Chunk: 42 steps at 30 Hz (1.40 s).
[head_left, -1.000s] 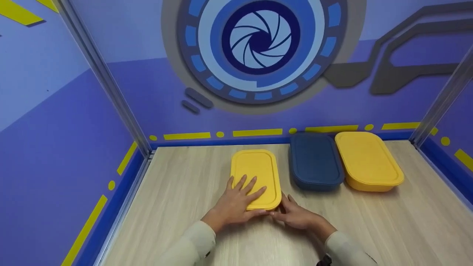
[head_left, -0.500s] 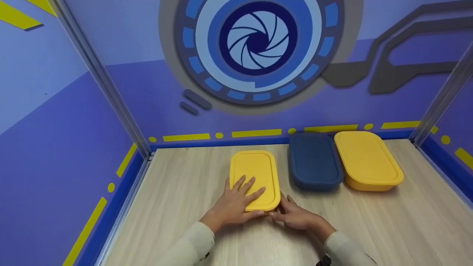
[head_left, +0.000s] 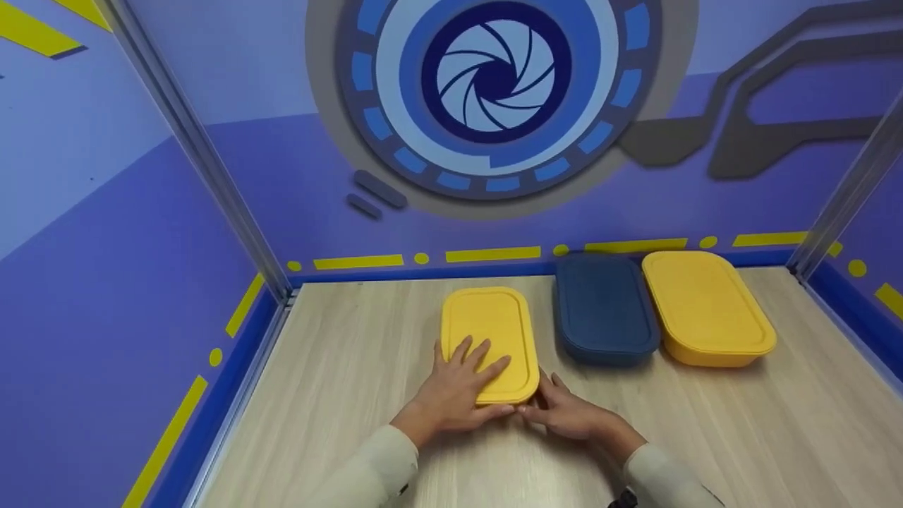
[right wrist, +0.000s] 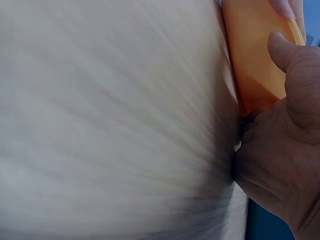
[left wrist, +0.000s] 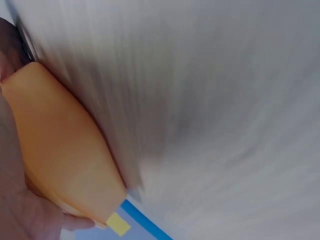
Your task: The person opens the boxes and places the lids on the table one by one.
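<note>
A yellow lidded lunch box point(head_left: 487, 314) lies lengthwise on the wooden table, left of two other boxes. My left hand point(head_left: 451, 395) rests on the near half of its lid, fingers spread and straight, thumb along the near edge. At the near right corner, my right hand point(head_left: 568, 415) grips the box with the thumb on the front wall and the fingers at the right side. The right wrist view shows that thumb against the orange-looking wall of the box point(right wrist: 255, 55); the lower fingers are mostly hidden. From the left wrist, the box's side wall point(left wrist: 65, 140) shows beside the palm.
Toward the back right stands a dark blue lidded box point(head_left: 607, 303), with a second yellow box point(head_left: 705, 303) close beside it. Printed blue and purple panels point(head_left: 282, 183) wall in the back and sides of the table point(head_left: 353, 339).
Both hands keep their places on the yellow lunch box. Only a slight shift of the head view shows.
</note>
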{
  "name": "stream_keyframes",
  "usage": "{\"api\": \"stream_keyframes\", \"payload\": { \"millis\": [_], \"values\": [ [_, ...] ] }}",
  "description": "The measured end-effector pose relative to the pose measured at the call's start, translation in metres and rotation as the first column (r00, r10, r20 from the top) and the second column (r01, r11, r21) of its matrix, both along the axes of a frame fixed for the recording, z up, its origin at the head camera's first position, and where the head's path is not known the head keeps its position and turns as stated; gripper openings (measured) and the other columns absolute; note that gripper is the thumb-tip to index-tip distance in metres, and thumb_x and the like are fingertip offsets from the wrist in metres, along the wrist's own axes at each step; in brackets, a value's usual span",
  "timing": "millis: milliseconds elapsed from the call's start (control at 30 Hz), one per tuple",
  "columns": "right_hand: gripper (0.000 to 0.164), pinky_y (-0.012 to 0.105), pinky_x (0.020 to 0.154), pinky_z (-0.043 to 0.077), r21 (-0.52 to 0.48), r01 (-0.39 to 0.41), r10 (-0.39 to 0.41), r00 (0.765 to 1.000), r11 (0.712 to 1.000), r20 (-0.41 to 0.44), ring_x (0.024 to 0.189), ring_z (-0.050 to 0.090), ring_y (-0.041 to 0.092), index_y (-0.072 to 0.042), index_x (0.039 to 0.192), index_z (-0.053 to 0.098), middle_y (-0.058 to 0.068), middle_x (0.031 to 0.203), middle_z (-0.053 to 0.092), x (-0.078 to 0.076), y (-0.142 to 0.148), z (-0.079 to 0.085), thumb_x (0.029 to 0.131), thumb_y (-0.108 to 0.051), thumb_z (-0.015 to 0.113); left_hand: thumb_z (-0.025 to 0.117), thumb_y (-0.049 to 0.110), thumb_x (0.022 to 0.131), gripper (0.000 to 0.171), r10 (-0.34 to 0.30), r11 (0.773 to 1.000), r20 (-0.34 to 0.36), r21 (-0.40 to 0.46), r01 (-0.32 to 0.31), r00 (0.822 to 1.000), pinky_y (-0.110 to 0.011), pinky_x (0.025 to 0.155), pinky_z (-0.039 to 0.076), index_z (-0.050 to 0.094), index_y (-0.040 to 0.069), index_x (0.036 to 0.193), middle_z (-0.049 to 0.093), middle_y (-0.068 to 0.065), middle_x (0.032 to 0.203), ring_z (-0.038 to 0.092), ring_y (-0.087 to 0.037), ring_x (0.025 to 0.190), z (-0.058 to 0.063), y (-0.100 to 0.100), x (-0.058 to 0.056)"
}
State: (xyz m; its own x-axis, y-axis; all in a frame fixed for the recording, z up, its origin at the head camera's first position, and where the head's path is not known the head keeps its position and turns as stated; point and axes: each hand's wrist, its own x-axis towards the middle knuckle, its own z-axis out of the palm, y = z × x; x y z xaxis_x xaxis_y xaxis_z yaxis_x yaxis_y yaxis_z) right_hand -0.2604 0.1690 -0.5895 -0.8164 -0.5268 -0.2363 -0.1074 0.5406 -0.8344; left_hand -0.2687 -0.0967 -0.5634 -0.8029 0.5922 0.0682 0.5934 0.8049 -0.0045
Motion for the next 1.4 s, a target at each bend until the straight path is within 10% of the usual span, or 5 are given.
{"api": "stream_keyframes", "payload": {
  "millis": [1400],
  "values": [
    [0.1,0.082,0.123,-0.002,0.014,0.035,-0.035,0.999,0.999,0.015,0.162,-0.011,0.06,-0.017,0.174,0.005,0.015,0.181,0.009,0.001,0.0,0.0,0.103,-0.057,0.063,0.025,0.093,0.094,0.088,0.068,0.996,-0.03,0.053,-0.066,0.997,-0.084,0.116,0.028,0.03,0.044,0.168,0.04,-0.005,0.174,0.037,-0.042,0.16,-0.004,0.011,0.003]
  ]
}}
